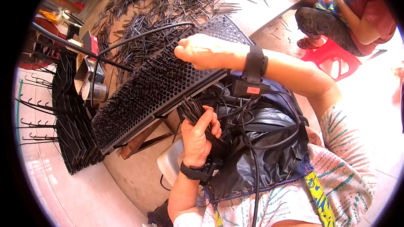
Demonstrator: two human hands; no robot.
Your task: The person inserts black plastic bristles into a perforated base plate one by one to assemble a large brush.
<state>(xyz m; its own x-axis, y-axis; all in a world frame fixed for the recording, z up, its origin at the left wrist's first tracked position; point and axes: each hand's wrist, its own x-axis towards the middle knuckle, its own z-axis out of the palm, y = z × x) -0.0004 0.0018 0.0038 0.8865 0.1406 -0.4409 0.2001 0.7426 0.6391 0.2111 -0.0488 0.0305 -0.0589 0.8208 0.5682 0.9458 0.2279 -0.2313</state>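
- A black perforated tray [168, 75] lies tilted across the middle of the view, resting on a wooden frame [136, 141]; its lower left part is packed with upright black pins, its upper right part shows bare holes.
- The right hand [202, 52] is curled over the tray's upper edge, fingertips pinched together against the holed surface; whether a pin sits between them is too small to tell.
- The left hand [198, 136] is closed around a bundle of thin black sticks [195, 113], held just below the tray's near edge.
- Both wrists carry black straps, with cables [252, 143] running down over a black plastic sheet [269, 143] spread on the person's lap.
- Beyond the tray, a large loose heap of black sticks [168, 0] covers the table [261, 10].
- To the left stands a stack of filled black trays [71, 113] on the floor.
- At the upper right another person sits on a red plastic stool [332, 56], hands busy at the table's far corner.
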